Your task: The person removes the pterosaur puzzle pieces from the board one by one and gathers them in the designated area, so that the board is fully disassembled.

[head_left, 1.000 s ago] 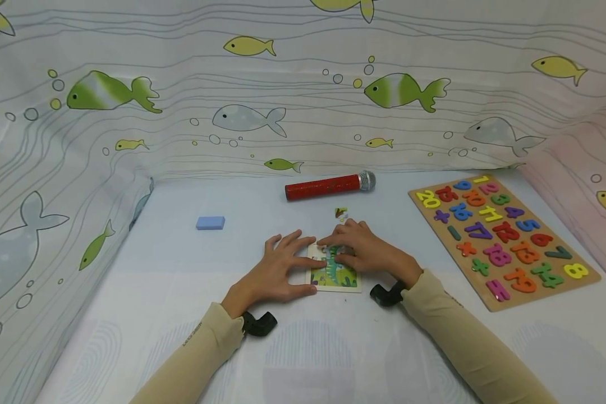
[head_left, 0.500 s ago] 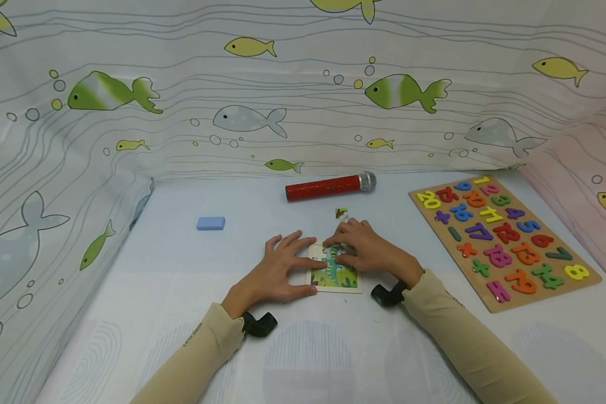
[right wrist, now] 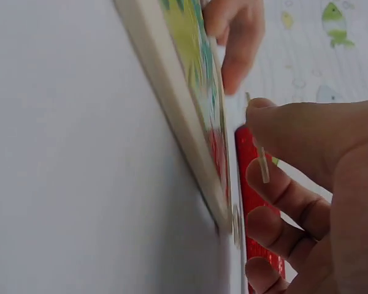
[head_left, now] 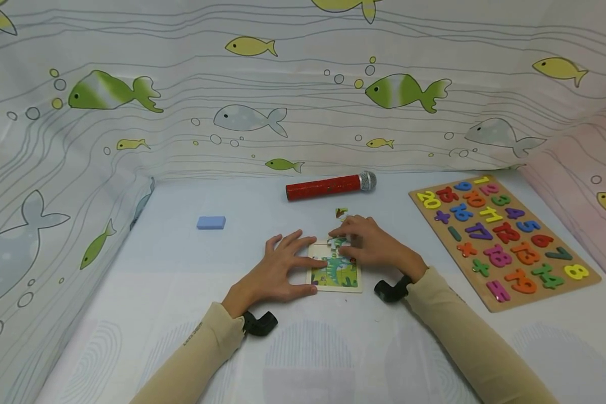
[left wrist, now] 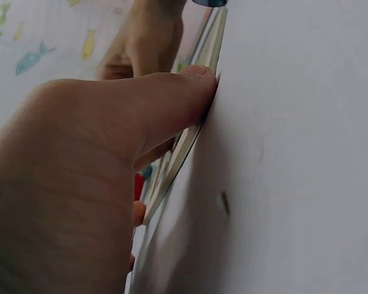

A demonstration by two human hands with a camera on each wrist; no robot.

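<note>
The square, pale-rimmed puzzle (head_left: 342, 278) is green and turquoise; the left hand (head_left: 276, 275), fingers spread, touches its left side; the right hand (head_left: 372, 242) pinches a piece (head_left: 336, 243) at its far end.

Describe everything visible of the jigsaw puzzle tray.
The squarish jigsaw puzzle tray has a pale, wood-looking rim and a green-and-yellow picture with a teal creature. It lies flat on the table; its far-left part looks pale, perhaps unfilled. The left hand touches its left side; the right hand pinches a puzzle piece above its far part.
</note>
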